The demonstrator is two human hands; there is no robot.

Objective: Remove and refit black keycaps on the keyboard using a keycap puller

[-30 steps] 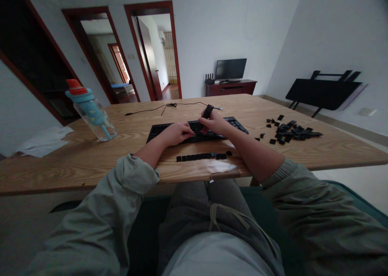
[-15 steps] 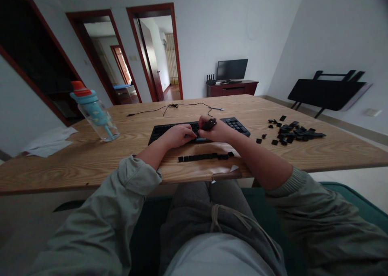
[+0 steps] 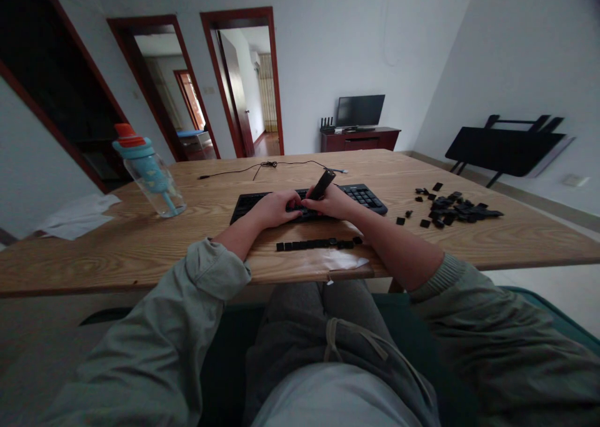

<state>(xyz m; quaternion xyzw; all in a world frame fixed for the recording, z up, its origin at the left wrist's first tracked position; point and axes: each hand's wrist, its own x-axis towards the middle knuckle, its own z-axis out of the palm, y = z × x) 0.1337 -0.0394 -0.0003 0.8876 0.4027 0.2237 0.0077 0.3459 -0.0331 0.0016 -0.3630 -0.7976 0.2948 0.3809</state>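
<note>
**Close work at the keyboard [image 3: 363, 197]**

Nearest me, at the table [image 3: 187, 261] edge above my lap, lies a pale glossy patch [image 3: 347, 262]; I can't tell if it is tape or film. Just past it, a row of keys [image 3: 304, 245] runs roughly side to side, ragged at its right end. I'd guess they are lined up there to be easy to tell apart and reach.

Beyond them sits the keyboard, square in front of me. My left hand [image 3: 284, 207] rests on its middle, fingers curled in narrow, perhaps to steady it; whether they pinch anything I cannot tell. My right hand [image 3: 332, 200] is wrapped round a dark tool [image 3: 323, 184], tilted with its butt up, probably to bring the hidden tip down among the keys. My hands cover that stretch, but the number pad shows at the right.

A heap of loose keys [image 3: 452, 208] lies well out to the right, past my forearm, which lies across the way to it. A bottle [image 3: 152, 177] and some paper [image 3: 79, 217] stay off left, out of the way. Behind the keyboard trails a thin cable [image 3: 269, 164]; farther off stands a screen [image 3: 360, 110] on a cabinet [image 3: 360, 140].
</note>
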